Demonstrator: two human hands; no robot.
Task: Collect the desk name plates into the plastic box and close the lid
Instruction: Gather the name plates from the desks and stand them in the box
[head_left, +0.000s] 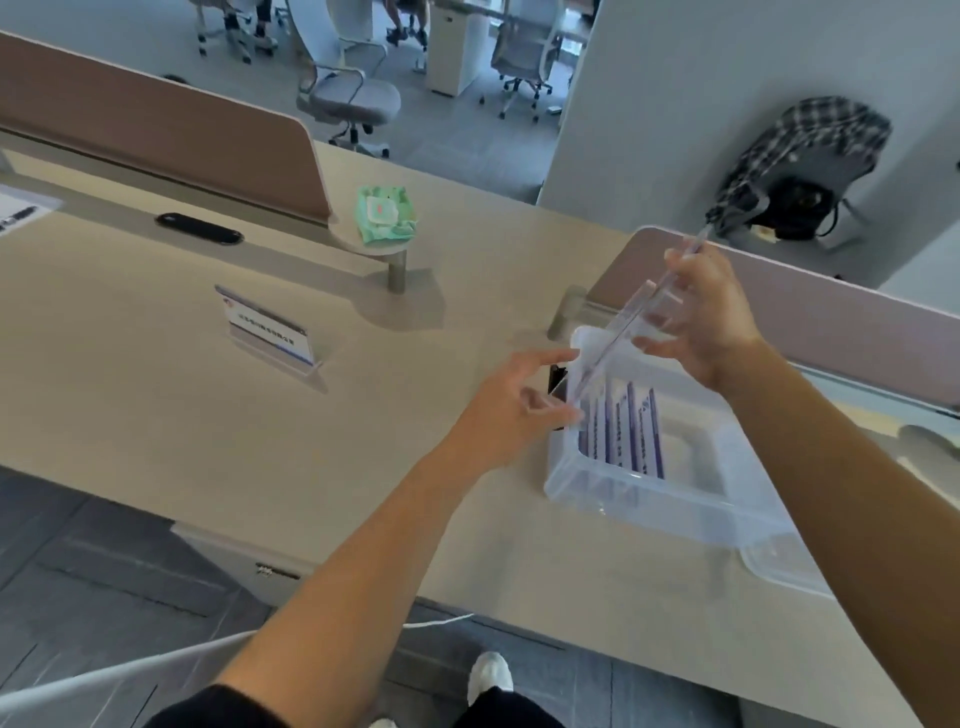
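Plastic box (644, 499) sits open on desk (156, 405) w/ several name plates (631, 431) upright inside; lid (789, 566) lies partly under its near-right corner. Left hand (511, 410), fingers spread, empty, at box's left rim. Right hand (711, 317) grips clear name plate (631, 325) tilted over box; another plate (267, 330) stands farther left on desk.

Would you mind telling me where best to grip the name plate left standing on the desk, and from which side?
Probably from above: the name plate stands free on the desk, its face leaning back on a clear base. Pinch the top edge, thumb on the printed front and fingers behind. The left hand is the nearer and holds nothing; the right hand holds another plate.
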